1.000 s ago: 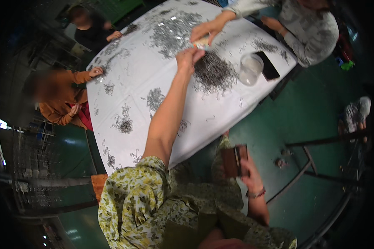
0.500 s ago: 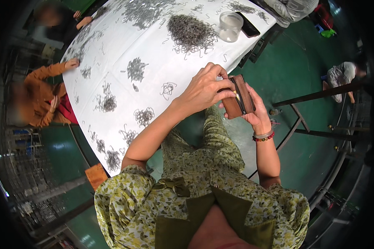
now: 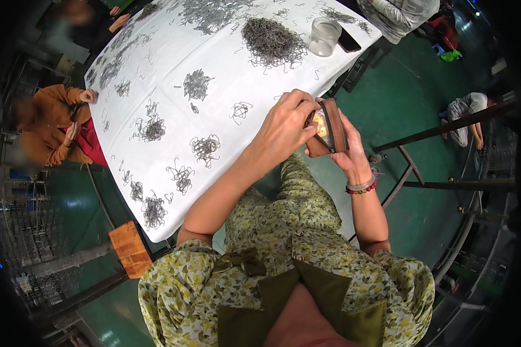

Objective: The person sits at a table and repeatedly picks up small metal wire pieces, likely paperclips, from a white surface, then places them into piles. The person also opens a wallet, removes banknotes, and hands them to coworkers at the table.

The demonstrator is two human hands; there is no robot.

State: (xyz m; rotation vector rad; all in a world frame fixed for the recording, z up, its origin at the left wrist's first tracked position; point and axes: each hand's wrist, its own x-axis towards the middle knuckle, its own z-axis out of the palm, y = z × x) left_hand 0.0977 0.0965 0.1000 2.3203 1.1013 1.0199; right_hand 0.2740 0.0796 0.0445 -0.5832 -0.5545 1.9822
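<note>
A small brown zip wallet is held in front of me, past the table's right edge, with its zipped side spread apart. Something yellow and clear shows inside it. My right hand grips the wallet from the right and underneath. My left hand is at the opening, its bent fingers closed on the wallet's left edge; the fingertips are partly hidden.
A white-covered table carries several small heaps of bent metal hooks and one large dark pile. A clear plastic tub stands beside a black phone. Other people sit around; a metal frame stands at right.
The wallet is spread wider, and its yellow contents show more. My left fingers have shifted from inside the opening to its left edge. The co-worker's hand at left has drawn back.
</note>
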